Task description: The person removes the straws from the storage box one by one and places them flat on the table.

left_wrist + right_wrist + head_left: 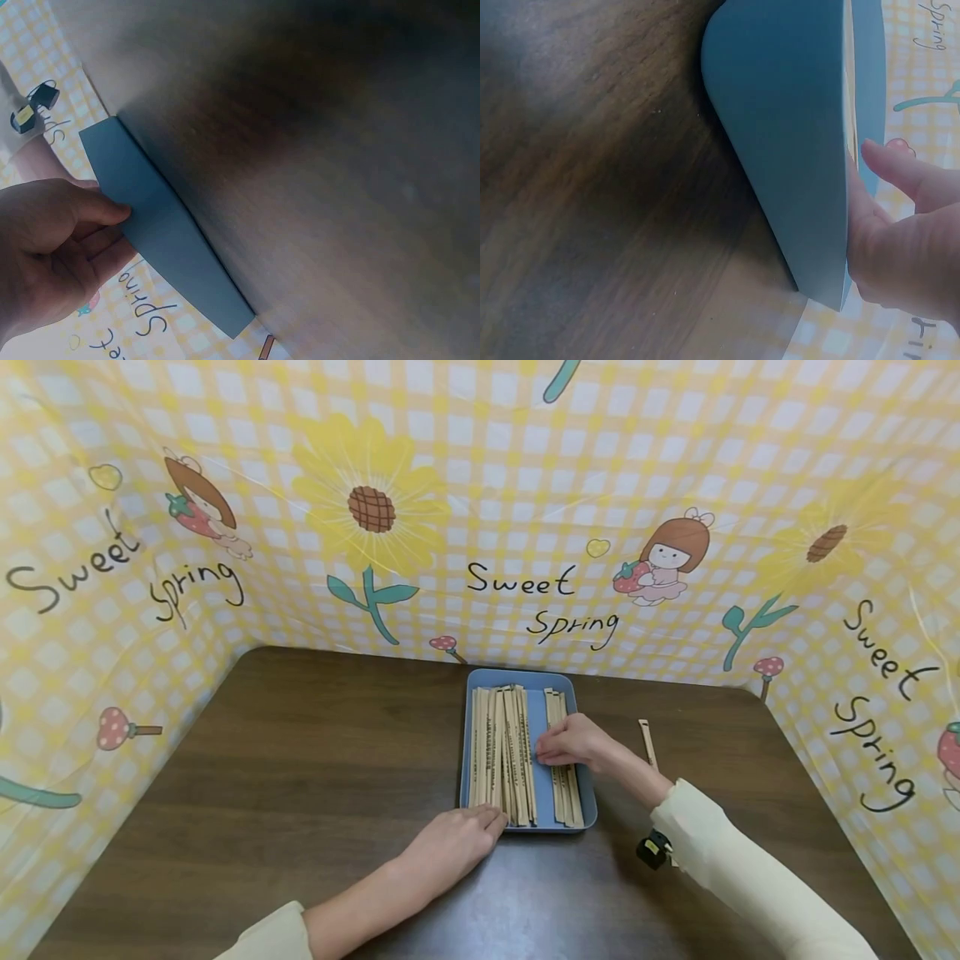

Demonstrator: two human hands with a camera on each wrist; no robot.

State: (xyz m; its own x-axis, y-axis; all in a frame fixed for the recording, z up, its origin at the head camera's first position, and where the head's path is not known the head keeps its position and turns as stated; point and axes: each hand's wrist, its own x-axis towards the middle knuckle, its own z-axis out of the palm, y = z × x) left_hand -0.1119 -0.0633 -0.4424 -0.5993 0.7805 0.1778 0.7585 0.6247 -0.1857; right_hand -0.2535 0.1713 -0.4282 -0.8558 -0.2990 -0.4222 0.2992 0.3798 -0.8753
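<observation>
A blue rectangular tray (545, 802) holds long, slim, beige paper-wrapped sticks with dark print, in a wide left row (502, 752) and a narrower right row (567, 797). My left hand (456, 839) grips the tray's front left corner; in the left wrist view its thumb (112, 210) lies on the outer wall and the other fingers go behind the rim. My right hand (577, 742) reaches over the right row, fingertips down at the gap between the rows. In the right wrist view its thumb (889, 165) stands apart from the fingers, which are partly hidden behind the tray wall.
One more wrapped stick (647, 743) lies on the brown table (337, 743) right of the tray, partly hidden by the right forearm. A yellow checked cloth (510, 510) with printed figures hangs behind and on both sides. A small black device (654, 850) is at the right wrist.
</observation>
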